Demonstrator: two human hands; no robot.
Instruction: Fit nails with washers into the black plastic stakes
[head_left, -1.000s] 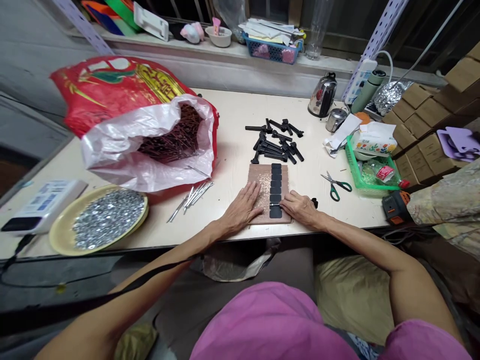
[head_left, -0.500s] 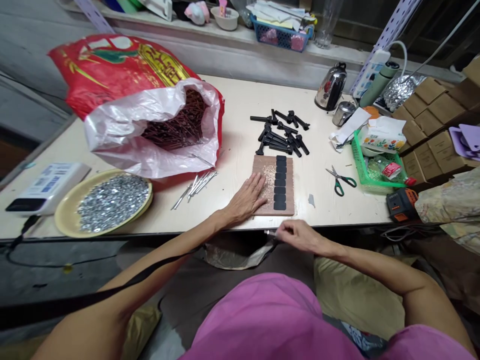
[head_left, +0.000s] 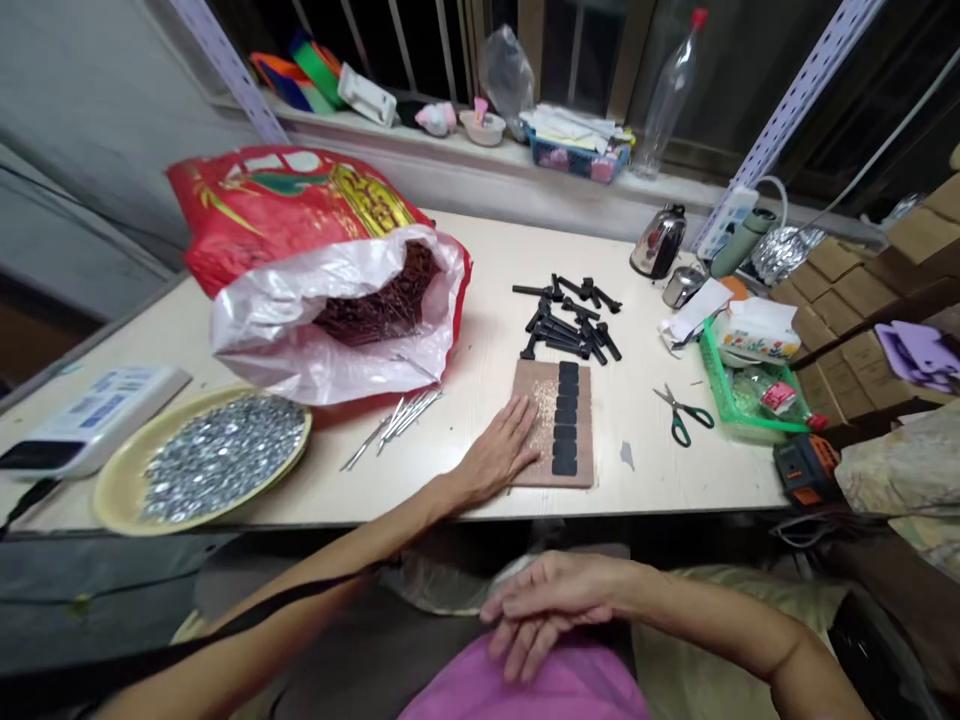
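My left hand [head_left: 501, 452] lies flat and open on the left part of a brown board [head_left: 541, 395] near the table's front edge. A column of several black rectangular pads [head_left: 566, 418] runs down the board's right side. My right hand [head_left: 544, 605] is below the table edge, over my lap on pink cloth [head_left: 540, 690], fingers stretched out and holding nothing. A heap of black bolt-like parts [head_left: 568, 318] lies just behind the board. Thin metal pins [head_left: 397, 418] lie loose to the left of my left hand.
A red and white bag [head_left: 330, 270] of dark rods stands at the left. A yellow dish [head_left: 120, 500] of silver bits sits at front left. Green-handled scissors [head_left: 681, 412], a green basket [head_left: 720, 385], a kettle [head_left: 660, 240] and cardboard boxes [head_left: 832, 270] are to the right.
My right hand left the board, pulled back past the table edge holding a thin pin, and now rests open on my lap. The left hand stayed on the board.
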